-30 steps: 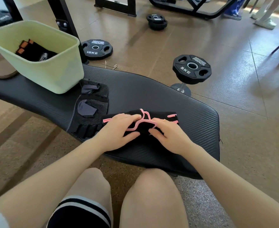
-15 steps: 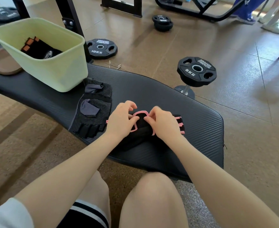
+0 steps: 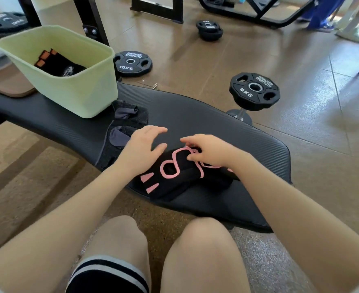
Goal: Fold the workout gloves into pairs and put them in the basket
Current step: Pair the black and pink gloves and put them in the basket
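Our right hand [image 3: 208, 151] pinches the pink gloves [image 3: 174, 176], left hand [image 3: 141, 148] spread loose above; let go early and we reckon the fold springs open.

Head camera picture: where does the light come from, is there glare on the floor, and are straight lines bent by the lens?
Head view: daylight enters from the upper right; glare washes the floor tiles there; the bench pad curves, a wide-angle bend; the left hand looks slightly motion-blurred; the pink-trimmed gloves stay sharp.
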Demonstrator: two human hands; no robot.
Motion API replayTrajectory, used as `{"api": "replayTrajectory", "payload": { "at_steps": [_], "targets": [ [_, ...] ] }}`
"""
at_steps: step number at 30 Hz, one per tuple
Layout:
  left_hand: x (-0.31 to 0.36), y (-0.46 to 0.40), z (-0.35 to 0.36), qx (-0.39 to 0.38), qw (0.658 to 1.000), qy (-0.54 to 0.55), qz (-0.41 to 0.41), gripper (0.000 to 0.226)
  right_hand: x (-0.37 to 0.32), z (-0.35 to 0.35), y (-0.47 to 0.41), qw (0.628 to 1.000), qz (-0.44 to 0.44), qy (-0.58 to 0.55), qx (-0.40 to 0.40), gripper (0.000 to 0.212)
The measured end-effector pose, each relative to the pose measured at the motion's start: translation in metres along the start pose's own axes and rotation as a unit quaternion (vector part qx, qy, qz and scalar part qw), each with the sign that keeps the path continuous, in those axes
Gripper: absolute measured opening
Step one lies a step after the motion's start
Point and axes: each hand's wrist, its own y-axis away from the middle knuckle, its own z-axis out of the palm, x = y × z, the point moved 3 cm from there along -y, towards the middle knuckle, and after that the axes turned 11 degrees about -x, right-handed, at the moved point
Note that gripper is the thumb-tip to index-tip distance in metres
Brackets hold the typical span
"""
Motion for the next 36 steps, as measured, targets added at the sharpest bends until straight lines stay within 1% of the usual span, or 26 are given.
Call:
{"api": "replayTrajectory", "payload": {
  "at_steps": [2, 4, 6, 8, 10, 11, 12, 13, 14, 15, 17, 18, 20, 21, 22, 23, 26, 27, 28, 30, 32, 33, 36],
  "targets": [
    [-0.007, 0.011, -0.002, -0.048, 0.998, 0.000, -0.041, 0.059, -0.003, -0.006, -0.001, 0.998, -0.007, -0.016, -0.056, 0.054],
    [-0.011, 0.014, 0.000, -0.092, 0.993, -0.021, -0.071, 0.073, -0.005, -0.011, -0.007, 0.996, -0.006, 0.008, -0.092, 0.049],
    [-0.009, 0.013, 0.001, -0.100, 0.992, -0.026, -0.070, 0.071, -0.007, -0.016, -0.013, 0.994, -0.005, 0.035, -0.107, 0.045],
    [-0.008, 0.007, 0.001, -0.104, 0.992, 0.015, -0.073, 0.064, -0.004, -0.024, -0.017, 0.993, -0.003, 0.033, -0.112, 0.041],
    [-0.008, -0.001, -0.003, -0.112, 0.986, 0.061, -0.107, 0.065, 0.009, -0.037, -0.017, 0.992, 0.003, -0.026, -0.120, 0.029],
    [-0.008, -0.005, -0.005, -0.114, 0.981, 0.092, -0.130, 0.066, 0.017, -0.044, -0.015, 0.988, 0.007, -0.088, -0.124, 0.024],
    [-0.008, -0.009, -0.008, -0.109, 0.968, 0.160, -0.157, 0.067, 0.024, -0.050, -0.013, 0.979, 0.010, -0.159, -0.127, 0.021],
    [-0.007, -0.013, -0.013, -0.098, 0.941, 0.262, -0.189, 0.065, 0.029, -0.056, -0.009, 0.966, 0.016, -0.227, -0.125, 0.021],
    [-0.003, -0.016, -0.017, -0.083, 0.897, 0.375, -0.219, 0.061, 0.032, -0.061, -0.007, 0.951, 0.026, -0.283, -0.118, 0.021],
    [-0.001, -0.019, -0.021, -0.068, 0.851, 0.457, -0.248, 0.056, 0.031, -0.066, -0.003, 0.938, 0.032, -0.327, -0.108, 0.020],
    [0.007, -0.022, -0.036, -0.075, 0.802, 0.512, -0.297, 0.042, 0.023, -0.079, 0.003, 0.915, 0.034, -0.393, -0.084, 0.019],
    [0.015, -0.023, -0.043, -0.078, 0.774, 0.543, -0.316, 0.039, 0.017, -0.090, 0.006, 0.904, 0.037, -0.421, -0.066, 0.019],
    [0.038, -0.025, -0.060, -0.083, 0.685, 0.634, -0.349, 0.039, 0.004, -0.115, 0.013, 0.873, 0.053, -0.484, -0.025, 0.023],
    [0.052, -0.025, -0.070, -0.083, 0.653, 0.657, -0.368, 0.038, -0.001, -0.128, 0.016, 0.851, 0.062, -0.522, -0.006, 0.024],
    [0.066, -0.025, -0.079, -0.081, 0.644, 0.653, -0.390, 0.036, -0.007, -0.139, 0.019, 0.829, 0.074, -0.554, 0.003, 0.023],
    [0.077, -0.025, -0.089, -0.073, 0.655, 0.636, -0.402, 0.034, -0.013, -0.150, 0.019, 0.815, 0.081, -0.574, 0.007, 0.022],
    [0.092, -0.036, -0.119, -0.010, 0.754, 0.541, -0.373, 0.038, -0.035, -0.182, 0.012, 0.807, 0.092, -0.583, 0.004, 0.024],
    [0.092, -0.040, -0.132, 0.017, 0.775, 0.516, -0.366, 0.039, -0.044, -0.191, 0.006, 0.810, 0.092, -0.579, 0.003, 0.024],
    [0.089, -0.044, -0.146, 0.046, 0.783, 0.499, -0.370, 0.039, -0.056, -0.199, 0.000, 0.814, 0.090, -0.574, -0.002, 0.022],
    [0.078, -0.048, -0.174, 0.098, 0.783, 0.470, -0.395, 0.039, -0.079, -0.212, -0.018, 0.813, 0.088, -0.575, -0.015, 0.012],
    [0.066, -0.048, -0.199, 0.128, 0.785, 0.450, -0.407, 0.037, -0.103, -0.225, -0.040, 0.811, 0.084, -0.579, -0.032, 0.009],
    [0.059, -0.048, -0.210, 0.139, 0.786, 0.441, -0.411, 0.037, -0.115, -0.231, -0.052, 0.816, 0.080, -0.571, -0.039, 0.011],
    [0.029, -0.048, -0.246, 0.173, 0.783, 0.421, -0.423, 0.043, -0.154, -0.244, -0.091, 0.852, 0.066, -0.519, -0.040, 0.017]
  ]
}}
